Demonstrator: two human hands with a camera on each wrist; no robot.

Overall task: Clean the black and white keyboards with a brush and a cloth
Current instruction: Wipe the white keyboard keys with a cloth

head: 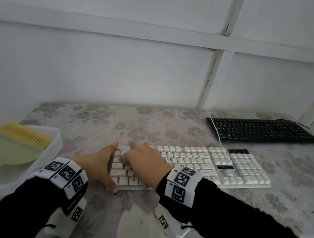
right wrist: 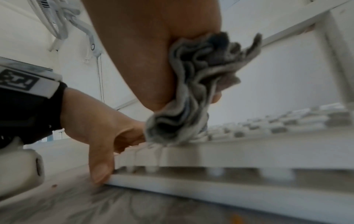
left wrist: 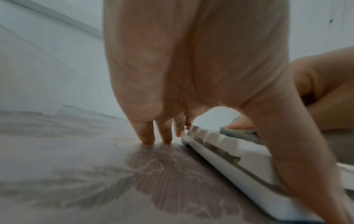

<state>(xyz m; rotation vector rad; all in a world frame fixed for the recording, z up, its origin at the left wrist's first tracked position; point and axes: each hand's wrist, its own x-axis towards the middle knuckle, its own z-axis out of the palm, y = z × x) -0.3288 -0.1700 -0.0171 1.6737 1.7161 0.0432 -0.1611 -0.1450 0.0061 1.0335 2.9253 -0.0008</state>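
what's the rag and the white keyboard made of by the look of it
Rag: soft grey woven or microfibre cloth, probably; it bunches into limp folds in the right hand. White keyboard: moulded plastic, seemingly matte; rigid case and uniform keycaps with little glare.

White keyboard [head: 205,165] lies flat under a bunched grey cloth [right wrist: 195,94]; black keyboard [head: 260,130] behind; brush [head: 19,141] left.
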